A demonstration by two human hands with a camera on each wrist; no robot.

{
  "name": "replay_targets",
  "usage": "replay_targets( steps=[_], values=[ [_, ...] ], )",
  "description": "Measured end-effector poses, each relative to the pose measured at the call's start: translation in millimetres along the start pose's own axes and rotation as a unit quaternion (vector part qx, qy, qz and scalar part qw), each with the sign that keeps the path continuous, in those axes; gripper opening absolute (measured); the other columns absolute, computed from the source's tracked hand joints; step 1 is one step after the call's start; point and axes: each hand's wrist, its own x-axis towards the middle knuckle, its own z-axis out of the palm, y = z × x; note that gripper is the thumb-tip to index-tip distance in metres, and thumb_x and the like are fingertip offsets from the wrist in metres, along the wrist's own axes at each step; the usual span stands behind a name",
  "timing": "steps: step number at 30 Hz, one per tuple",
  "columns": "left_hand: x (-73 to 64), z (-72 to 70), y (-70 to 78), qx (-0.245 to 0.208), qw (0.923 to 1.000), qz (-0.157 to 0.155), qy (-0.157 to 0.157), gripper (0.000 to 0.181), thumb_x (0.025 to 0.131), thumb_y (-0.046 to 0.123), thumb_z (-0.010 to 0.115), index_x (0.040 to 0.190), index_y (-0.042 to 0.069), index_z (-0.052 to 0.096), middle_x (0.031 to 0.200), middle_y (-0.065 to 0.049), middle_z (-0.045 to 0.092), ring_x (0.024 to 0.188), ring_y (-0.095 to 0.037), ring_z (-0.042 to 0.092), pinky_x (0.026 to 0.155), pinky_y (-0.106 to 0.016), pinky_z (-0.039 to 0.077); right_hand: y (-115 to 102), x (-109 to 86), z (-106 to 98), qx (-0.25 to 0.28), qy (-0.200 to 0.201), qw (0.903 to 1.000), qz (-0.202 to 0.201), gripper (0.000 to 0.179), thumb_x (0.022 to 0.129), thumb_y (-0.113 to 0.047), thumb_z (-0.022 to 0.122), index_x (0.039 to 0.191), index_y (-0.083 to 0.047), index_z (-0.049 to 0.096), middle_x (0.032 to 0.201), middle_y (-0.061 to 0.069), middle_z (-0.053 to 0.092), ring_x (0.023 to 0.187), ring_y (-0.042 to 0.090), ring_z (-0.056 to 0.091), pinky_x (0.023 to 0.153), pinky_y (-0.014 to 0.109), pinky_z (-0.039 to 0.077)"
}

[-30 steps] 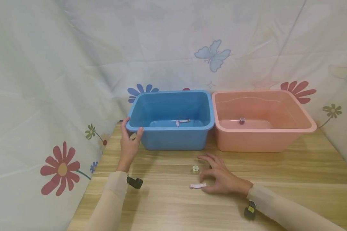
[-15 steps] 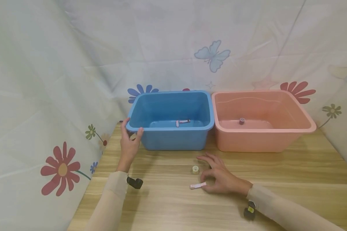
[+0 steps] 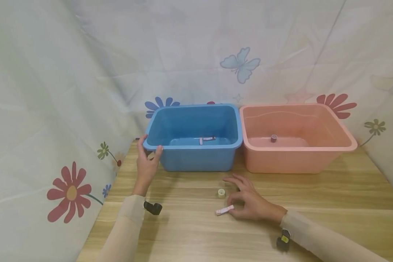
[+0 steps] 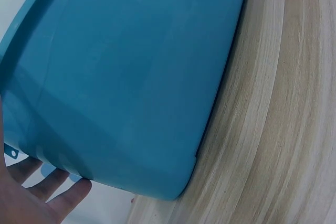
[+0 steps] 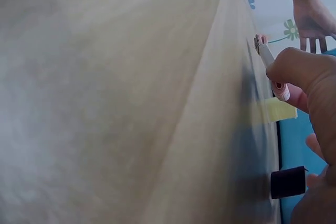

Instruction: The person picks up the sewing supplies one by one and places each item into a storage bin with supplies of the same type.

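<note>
My left hand (image 3: 146, 168) grips the near left corner of the blue tub (image 3: 198, 159), thumb at the front and fingers round the end. In the left wrist view its fingers (image 4: 71, 198) lie against the tub wall (image 4: 126, 77). Just above the wooden table, my right hand (image 3: 250, 200) pinches one end of a small white and pink nail clipper (image 3: 225, 210) between thumb and index finger. The right wrist view shows the clipper's (image 5: 266, 55) metal tip pointing away from the thumb. Behind it stands a small pale yellow tape roll (image 3: 221, 193), touched by neither hand.
Two similar small clippers (image 3: 209, 138) lie inside the blue tub. A pink tub (image 3: 283, 161) stands against its right side, with a small dark roll (image 3: 273, 138) inside. A dark blocky thing (image 5: 287, 182) shows below the right fingers. A printed cloth (image 3: 183, 47) hangs behind.
The clipper has gone from lying nearly level to tilted, its right end raised in my right hand's pinch. My left hand stays on the blue tub.
</note>
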Motion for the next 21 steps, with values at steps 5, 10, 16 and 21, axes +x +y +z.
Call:
replay_targets(
  steps=[5,10,16,21],
  values=[
    [-0.3,0.1,-1.4,-0.001,1.0,0.0,0.0,0.074,0.099,0.043,0.066,0.159,0.03,0.025,0.159,-0.011,0.04,0.134,-0.037,0.049,0.103,-0.063,0.043,-3,1.6,-6,0.014,0.004,0.9998,0.011,0.027,0.071,-0.024,0.09,0.083,-0.037,0.069,0.153,0.015,0.048,0.142,0.054,0.03,0.107,0.076,0.023],
    [0.6,0.0,-6.0,0.002,1.0,-0.001,0.002,0.074,0.099,0.044,0.066,0.159,0.031,0.025,0.159,-0.01,0.04,0.134,-0.036,0.05,0.103,-0.062,0.044,-4,3.1,-12,0.023,0.006,0.9995,0.023,0.028,0.071,-0.023,0.091,0.083,-0.038,0.069,0.152,0.012,0.05,0.143,0.05,0.032,0.109,0.073,0.024],
    [1.4,-0.1,-3.9,-0.005,0.9999,-0.014,-0.006,0.075,0.101,0.036,0.065,0.161,0.023,0.023,0.161,-0.016,0.035,0.136,-0.04,0.047,0.105,-0.064,0.041,-4,3.4,-14,0.035,0.009,0.9991,0.024,0.028,0.073,-0.021,0.09,0.084,-0.037,0.07,0.151,0.012,0.05,0.143,0.048,0.032,0.109,0.072,0.022],
    [1.7,-0.4,-3.0,-0.002,0.9998,-0.019,-0.008,0.075,0.101,0.036,0.065,0.161,0.022,0.022,0.162,-0.017,0.034,0.137,-0.041,0.046,0.104,-0.064,0.042,-4,3.4,-14,0.037,0.013,0.999,0.022,0.028,0.073,-0.021,0.09,0.085,-0.037,0.07,0.15,0.01,0.051,0.141,0.047,0.034,0.108,0.07,0.025]
  ],
)
